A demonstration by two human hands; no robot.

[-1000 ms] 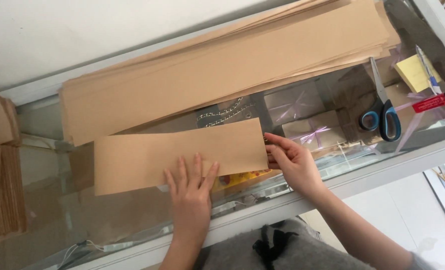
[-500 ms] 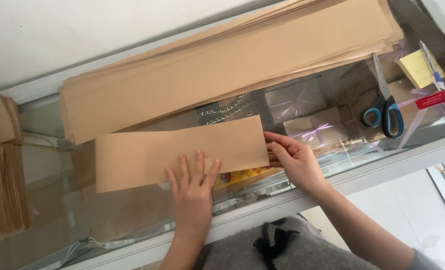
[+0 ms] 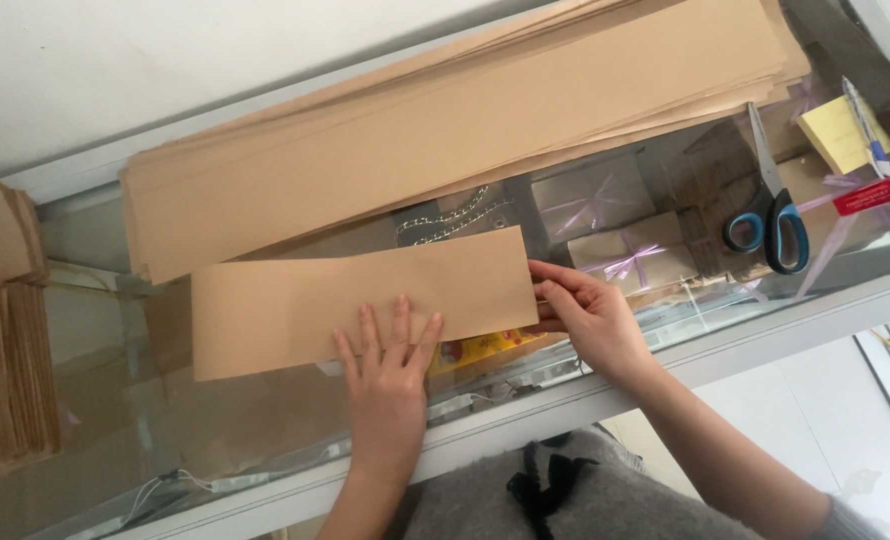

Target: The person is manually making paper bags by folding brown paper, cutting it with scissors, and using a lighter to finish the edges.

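Observation:
A long strip of brown kraft paper (image 3: 295, 305) lies flat on a glass counter top (image 3: 725, 330). My left hand (image 3: 390, 375) presses flat on the strip's lower middle, fingers spread. My right hand (image 3: 585, 315) pinches the strip's right end between thumb and fingers. Behind the strip sits a big stack of long brown paper sheets (image 3: 445, 130), reaching across the counter.
Scissors with blue handles (image 3: 770, 215), a yellow sticky-note pad (image 3: 840, 135) and a red pen (image 3: 880, 192) lie at the right. Wrapped gift boxes with ribbon (image 3: 605, 225) show under the glass. Another pile of brown paper pieces (image 3: 5, 340) stands at the left edge.
Both hands stay on the strip; the view has shifted slightly, and the strip sits almost where it was.

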